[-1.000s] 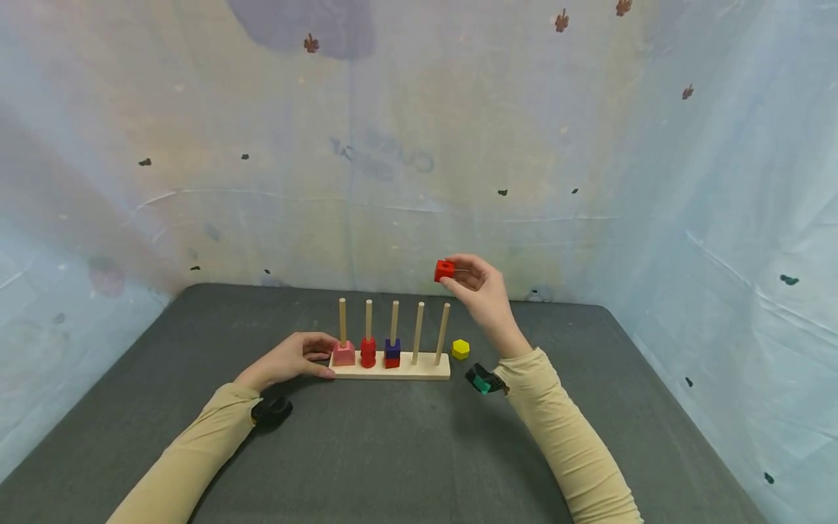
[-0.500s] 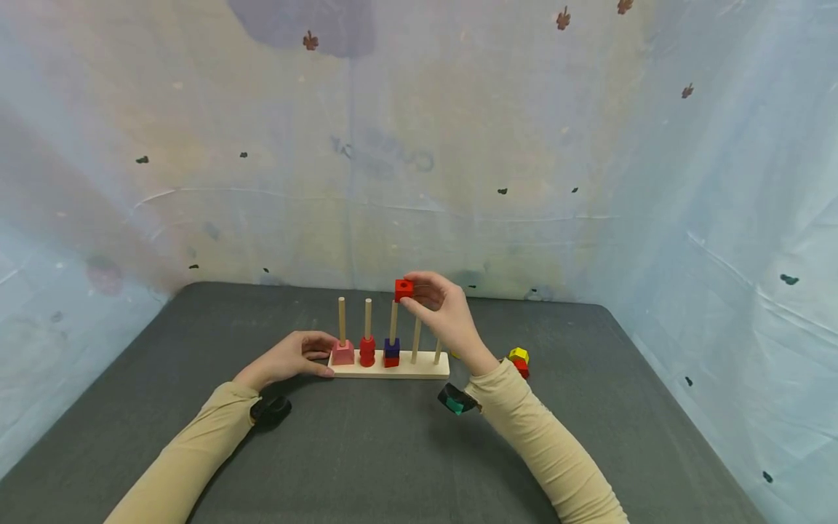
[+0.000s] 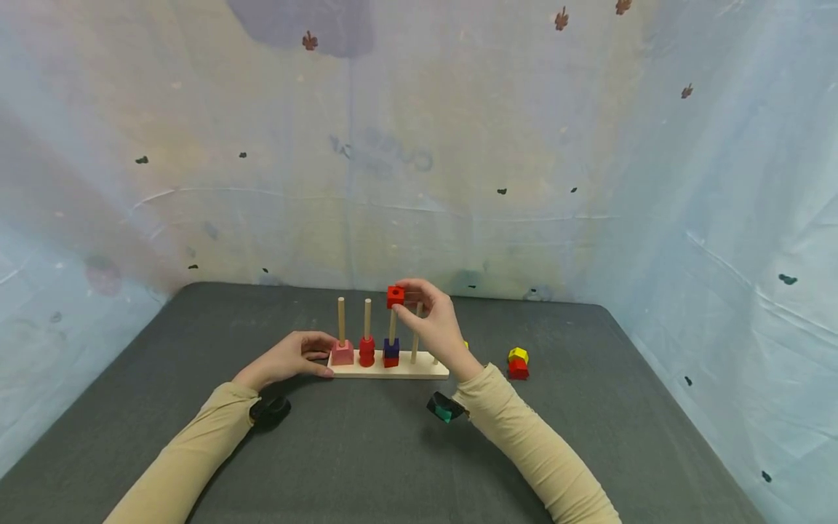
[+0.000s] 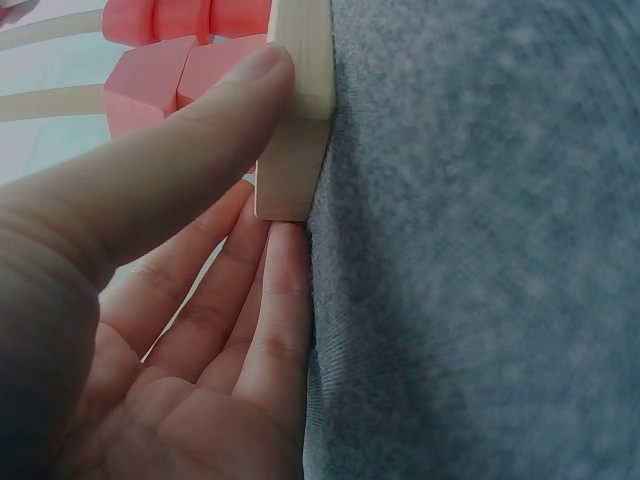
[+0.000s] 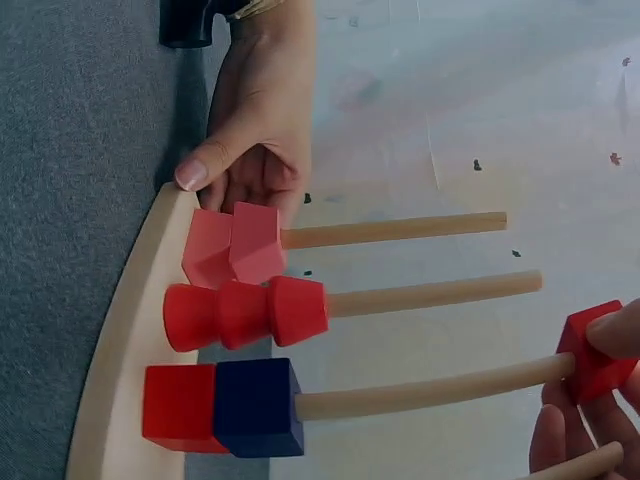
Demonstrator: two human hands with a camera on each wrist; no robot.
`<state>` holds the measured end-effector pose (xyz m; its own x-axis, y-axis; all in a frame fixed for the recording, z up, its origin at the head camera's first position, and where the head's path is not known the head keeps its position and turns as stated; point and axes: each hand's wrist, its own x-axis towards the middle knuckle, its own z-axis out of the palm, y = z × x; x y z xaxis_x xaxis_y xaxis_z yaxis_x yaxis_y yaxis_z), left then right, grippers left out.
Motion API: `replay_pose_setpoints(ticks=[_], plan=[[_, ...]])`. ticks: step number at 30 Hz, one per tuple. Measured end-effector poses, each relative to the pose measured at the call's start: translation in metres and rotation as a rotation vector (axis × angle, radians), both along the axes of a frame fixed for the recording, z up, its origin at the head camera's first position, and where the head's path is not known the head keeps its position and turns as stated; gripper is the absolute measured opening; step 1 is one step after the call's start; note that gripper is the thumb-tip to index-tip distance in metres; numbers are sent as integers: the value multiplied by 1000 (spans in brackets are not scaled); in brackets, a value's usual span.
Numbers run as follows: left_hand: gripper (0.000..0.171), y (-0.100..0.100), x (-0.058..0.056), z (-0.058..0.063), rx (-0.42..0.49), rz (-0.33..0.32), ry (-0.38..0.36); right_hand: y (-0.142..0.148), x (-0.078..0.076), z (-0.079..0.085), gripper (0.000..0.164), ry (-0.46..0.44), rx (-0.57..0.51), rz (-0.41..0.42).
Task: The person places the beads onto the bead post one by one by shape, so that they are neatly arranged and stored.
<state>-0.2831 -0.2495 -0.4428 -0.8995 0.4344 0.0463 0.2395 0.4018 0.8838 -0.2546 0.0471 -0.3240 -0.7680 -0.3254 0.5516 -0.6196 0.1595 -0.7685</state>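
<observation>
A red cube (image 3: 396,297) with a hole is pinched between the thumb and fingers of my right hand (image 3: 435,324), at the tip of the third peg (image 5: 440,390). Lower on that peg sit a blue cube (image 5: 258,408) and, beneath it, another red cube (image 5: 180,408). My left hand (image 3: 291,360) grips the left end of the wooden peg board (image 3: 422,370), thumb over its front. Pink blocks (image 3: 342,354) are on the first peg and rounded red blocks (image 3: 366,352) on the second. My right hand partly hides the two right-hand pegs, which bear no visible blocks.
Right of the board, a yellow block (image 3: 519,355) and a red block (image 3: 518,370) lie together on the dark grey table (image 3: 366,451). Another yellow block (image 3: 465,346) is mostly hidden behind my right wrist. A patterned sheet (image 3: 419,145) surrounds the table.
My right hand has carried the red cube left and down to the third peg's tip. The yellow and red blocks at right have come into sight from behind that arm. My left hand stays put.
</observation>
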Motion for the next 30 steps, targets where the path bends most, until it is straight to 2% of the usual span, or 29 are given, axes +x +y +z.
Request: replay_pose_setpoints(ticks=[8,11,15,17,22,27,30], plan=[[62,0,0,0,-3,-4,6,-3,2,-12,36,-174,-19,-9],[62,0,0,0,-1,-8,8,-4,0,-24,35,-217,-21,-22],[61,0,0,0,-3,-5,10,-4,-13,-50,31,-238,-20,-29],[61,0,0,0,-4,-3,8,-4,-15,-56,30,-258,-20,-25],[61,-1,0,0,0,-4,1,-4,-5,-58,32,-328,0,-27],[62,-1,-1,-2,6,-4,-1,-3,-15,-79,32,-341,47,-64],[63,-1,-1,-2,1,-1,0,-1,-18,-82,31,-346,62,-67]])
